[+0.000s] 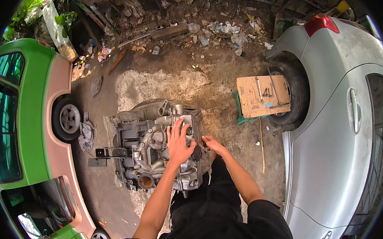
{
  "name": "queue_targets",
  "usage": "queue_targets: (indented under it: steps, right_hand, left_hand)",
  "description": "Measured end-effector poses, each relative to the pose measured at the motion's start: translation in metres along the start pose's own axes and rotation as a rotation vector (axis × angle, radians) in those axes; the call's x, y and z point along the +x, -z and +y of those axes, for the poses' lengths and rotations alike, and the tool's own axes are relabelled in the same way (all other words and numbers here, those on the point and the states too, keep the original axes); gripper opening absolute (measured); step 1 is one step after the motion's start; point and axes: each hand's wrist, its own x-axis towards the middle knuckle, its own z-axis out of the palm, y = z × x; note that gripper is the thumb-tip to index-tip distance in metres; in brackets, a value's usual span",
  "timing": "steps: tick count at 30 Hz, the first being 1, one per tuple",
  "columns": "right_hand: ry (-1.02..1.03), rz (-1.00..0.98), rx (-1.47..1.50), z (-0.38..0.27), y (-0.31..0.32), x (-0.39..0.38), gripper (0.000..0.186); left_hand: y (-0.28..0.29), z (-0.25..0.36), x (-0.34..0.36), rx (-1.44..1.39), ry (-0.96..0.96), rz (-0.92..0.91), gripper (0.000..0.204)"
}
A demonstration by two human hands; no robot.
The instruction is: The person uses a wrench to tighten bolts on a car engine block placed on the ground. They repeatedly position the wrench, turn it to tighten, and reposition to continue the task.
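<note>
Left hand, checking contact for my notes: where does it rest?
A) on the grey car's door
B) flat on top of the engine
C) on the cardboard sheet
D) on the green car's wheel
B: the left hand lies spread, palm down, on the engine.

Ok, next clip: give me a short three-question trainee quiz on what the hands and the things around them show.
1. True or false: the left hand lies flat, fingers spread, on top of the engine block.
2. Which side of the engine block does the right hand touch? A) the side toward the green car B) the side toward the silver car C) neither, it hangs in the air
3. What lies on the cardboard sheet beside the silver car's rear wheel?

Key
1. True.
2. B.
3. A few slim metal hand tools; their exact kinds are too small to tell.
</note>
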Motion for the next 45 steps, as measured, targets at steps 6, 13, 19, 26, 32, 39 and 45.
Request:
queue_targets:
  steps: [6,13,19,26,32,39,45]
  right_hand:
    - [-0.008,0.082,-0.617,-0.07,0.083,0.056,0.036]
    - [0.829,0.114,-1.155,-0.18,0.101,0.037,0.03]
    - [0.88,0.178,-1.108,-0.167,0.134,0.015,0.017]
    - [0.417,0.479,0.002,-0.059,0.111,-0.013,0.016]
    - [0.055,0.256,0.901,0.01,-0.004,-0.036,0.025]
    - [-0.034,0.104,1.136,0.019,-0.047,-0.036,0.025]
    - [-0.002,0.092,1.091,0.009,-0.045,-0.03,0.025]
  left_hand:
    - [-0.002,0.002,0.002,0.017,0.019,-0.01,0.066]
    - [-0.002,0.0,0.0,0.028,0.011,-0.011,0.065]
    - [-0.002,0.001,0.0,0.021,0.009,0.001,0.065]
    - [-0.003,0.002,0.0,0.027,0.007,0.009,0.066]
    - [-0.001,0.003,0.001,0.027,0.006,0.008,0.069]
    - [0.0,0.003,-0.001,0.029,0.032,-0.022,0.071]
    - [-0.001,0.003,0.0,0.025,0.035,-0.021,0.071]
